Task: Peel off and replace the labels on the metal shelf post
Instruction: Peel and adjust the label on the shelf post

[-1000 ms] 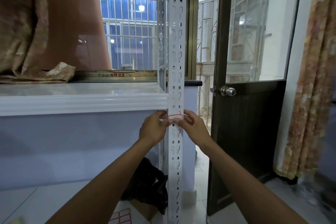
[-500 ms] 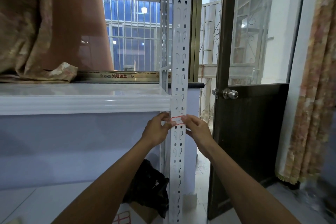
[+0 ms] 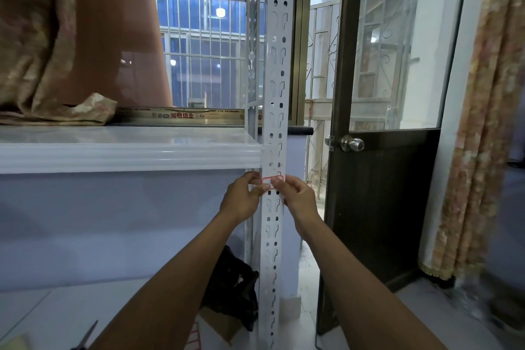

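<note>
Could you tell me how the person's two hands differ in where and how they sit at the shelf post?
The left hand sits on the post's left side, thumb reaching onto the front face; the right hand sits on its right side, fingertips pressing the red-bordered label. The left hand partly hides behind the post edge; the right lies in front. Both are level with the label, below the shelf.

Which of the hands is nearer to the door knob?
The right hand. It is at the right side of the post, below-left of the door knob. The left hand is beyond the post.
</note>
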